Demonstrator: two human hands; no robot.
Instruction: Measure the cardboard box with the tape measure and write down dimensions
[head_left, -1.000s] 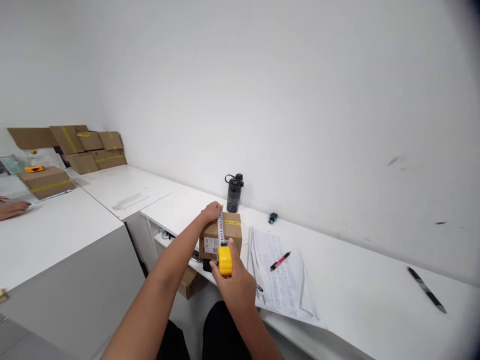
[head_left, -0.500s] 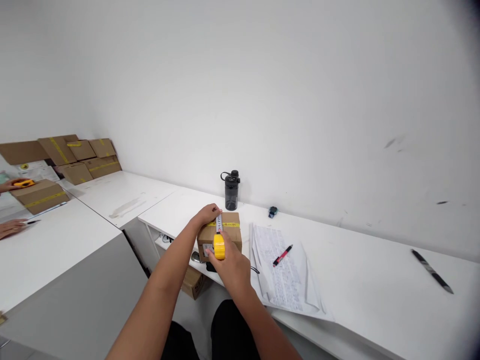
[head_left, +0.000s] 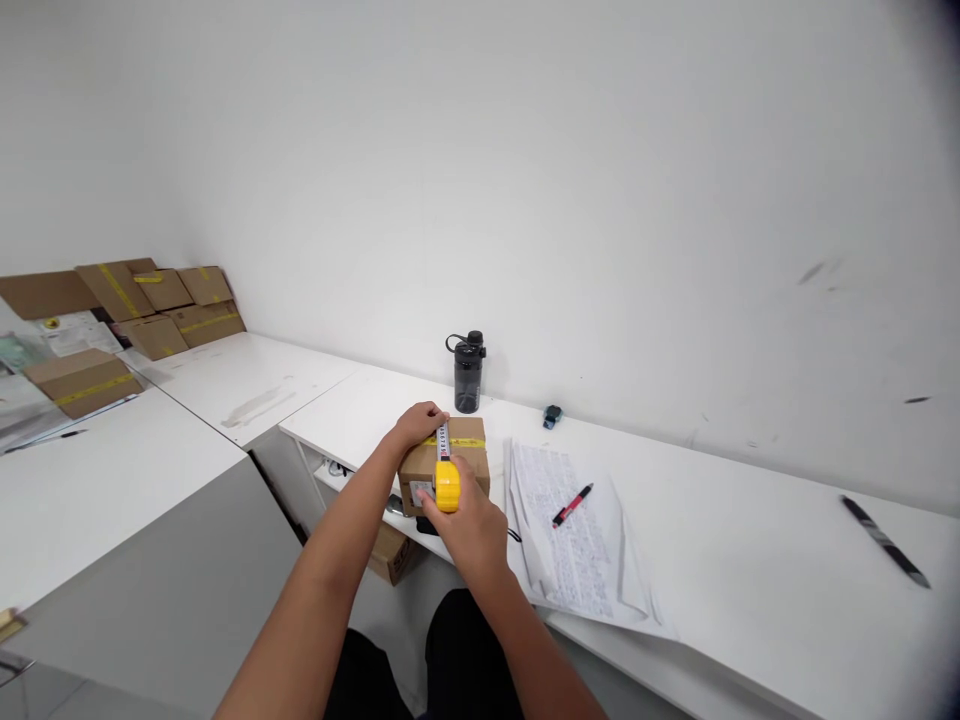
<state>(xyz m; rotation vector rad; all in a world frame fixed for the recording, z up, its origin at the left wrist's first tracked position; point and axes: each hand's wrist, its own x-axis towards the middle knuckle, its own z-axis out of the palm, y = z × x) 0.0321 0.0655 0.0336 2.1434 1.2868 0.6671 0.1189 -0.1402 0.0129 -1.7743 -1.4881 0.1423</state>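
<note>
A small cardboard box [head_left: 469, 455] with yellow tape across its top sits at the front edge of the white table. My right hand [head_left: 474, 510] is closed round a yellow tape measure [head_left: 448, 487] at the box's near side. The measure's pale blade [head_left: 443, 440] runs out across the box top, away from me. At the far edge of the box, my left hand [head_left: 421, 424] holds the blade's end with its fingers; the very tip is hidden.
A dark water bottle [head_left: 468, 375] stands behind the box. To the right lie written sheets [head_left: 562, 540] with a red pen [head_left: 572, 505], a small dark object [head_left: 552, 415] and a black-grey pen [head_left: 885, 540]. Several cardboard boxes [head_left: 206, 322] are stacked at far left.
Another person's hands and the orange tape measure have gone from the far left; a pen now lies there. My hands keep their hold on the measure. The view has shifted slightly.
</note>
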